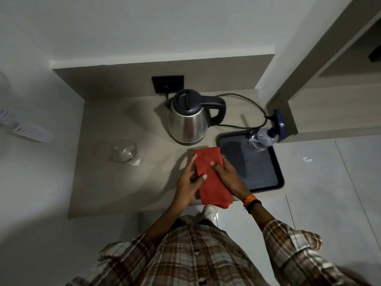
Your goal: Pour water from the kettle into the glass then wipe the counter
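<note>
A steel kettle (pixel 188 117) with a black lid and handle stands upright at the back of the beige counter (pixel 115 182). A clear glass (pixel 124 152) stands to its left, apart from it. A folded red cloth (pixel 208 178) lies near the counter's front edge, just in front of the kettle. My left hand (pixel 188 183) grips the cloth's left side, thumb on top. My right hand (pixel 225 175) holds its right side, thumb pressed onto the cloth.
A dark tray (pixel 261 172) sits at the counter's right end, carrying a clear spray bottle (pixel 266 135) with a blue head. The kettle's cord (pixel 247 102) loops to a wall socket (pixel 168 84). A wall rises behind and a wall corner stands at the right.
</note>
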